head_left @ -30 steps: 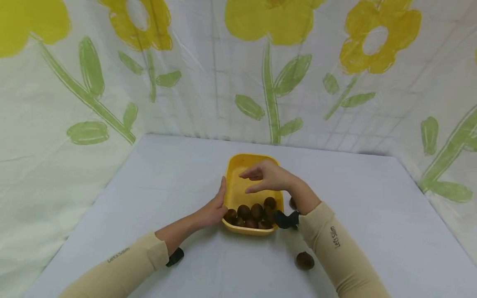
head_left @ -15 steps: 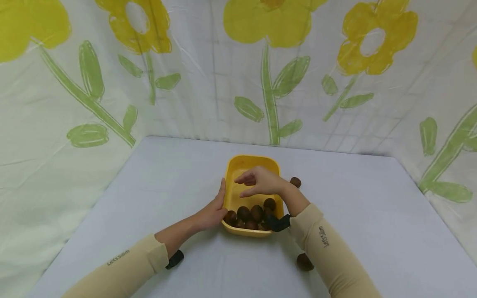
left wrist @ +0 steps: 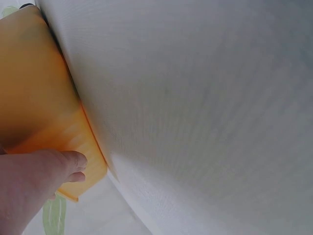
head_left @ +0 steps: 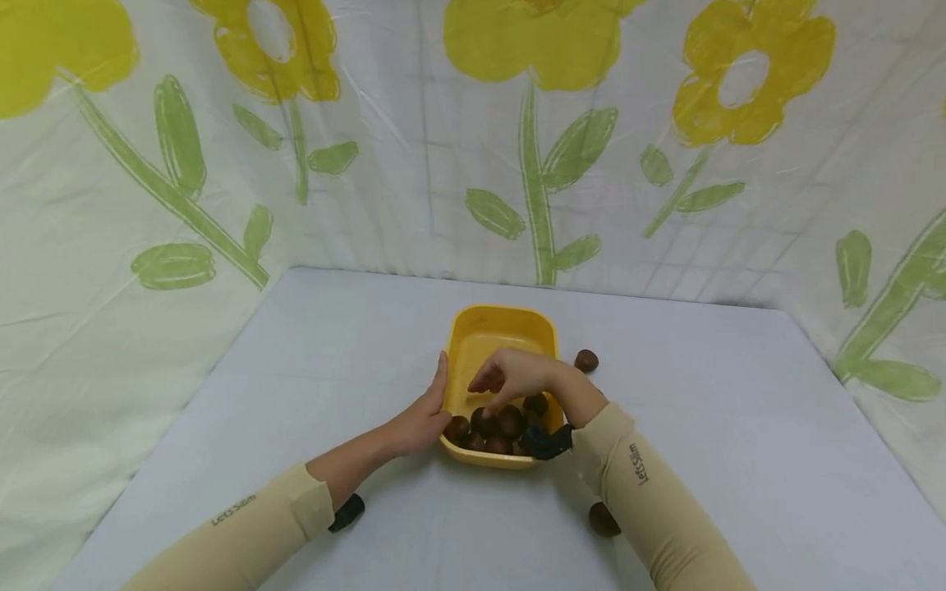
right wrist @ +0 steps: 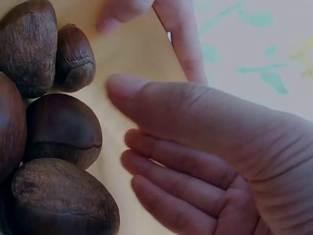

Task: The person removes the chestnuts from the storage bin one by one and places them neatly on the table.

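"let's slim" is reading along both our beige sleeves. we are pressing our left hand, fingers straight, against the left wall of the yellow tub on the white counter. our right hand is hovering relaxed and empty over the chestnuts heaped at the tub's near end.

Flowered sheet behind pale, perhaps grey table.
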Tool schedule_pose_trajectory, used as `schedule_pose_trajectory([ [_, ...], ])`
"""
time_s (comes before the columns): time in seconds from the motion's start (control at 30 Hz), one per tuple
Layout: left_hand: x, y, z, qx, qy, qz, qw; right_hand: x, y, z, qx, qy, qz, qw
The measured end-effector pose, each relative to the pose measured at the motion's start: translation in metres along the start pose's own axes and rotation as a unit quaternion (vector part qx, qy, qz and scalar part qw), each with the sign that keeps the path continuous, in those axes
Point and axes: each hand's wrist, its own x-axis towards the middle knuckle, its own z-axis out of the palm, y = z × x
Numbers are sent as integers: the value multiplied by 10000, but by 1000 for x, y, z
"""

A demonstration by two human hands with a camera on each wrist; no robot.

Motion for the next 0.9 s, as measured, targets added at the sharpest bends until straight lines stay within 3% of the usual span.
schedule_pose_trajectory([
  [0.37,0,1,1,-46,26,-52,10000,2,-2,7,55,-466,-3,9989],
  [0.57,1,1,1,-21,52,-123,9999,2,-2,8,94,-522,80,9986],
  [0.9,1,1,1,-61,84,-170,9998,2,-2,10,-21,-568,-241,9981],
])
